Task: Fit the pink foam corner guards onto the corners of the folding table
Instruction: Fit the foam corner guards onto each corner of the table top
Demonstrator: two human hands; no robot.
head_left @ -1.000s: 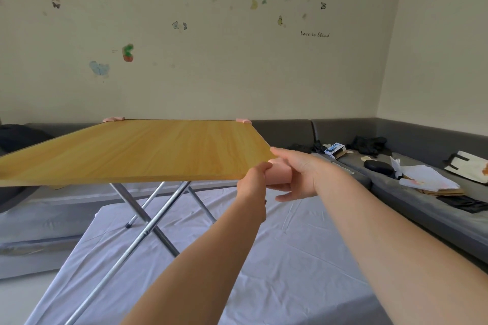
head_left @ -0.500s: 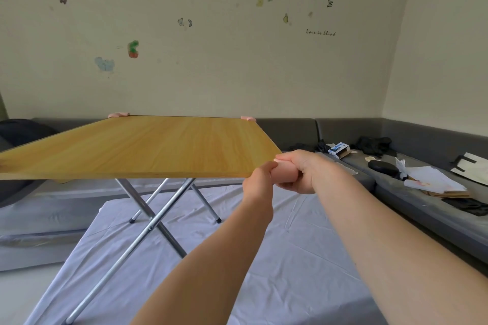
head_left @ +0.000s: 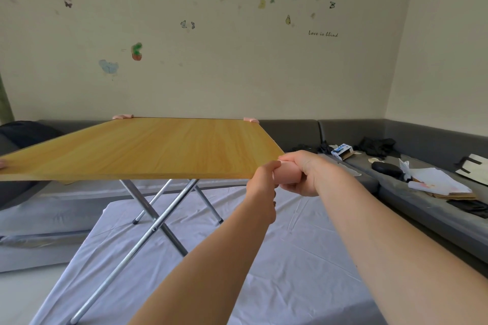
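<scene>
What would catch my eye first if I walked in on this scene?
Probably the two hands, left hand and right hand, closed together around a pink guard at the near right corner of the wooden table. Next, the table's two far corners, each already wearing a pink guard: far left guard and far right guard. Behind, painted butterflies dot the wall.

both hands (head_left: pixel 287 177) gripping corner guard (head_left: pixel 287 176), folding table (head_left: pixel 148 148)
</scene>
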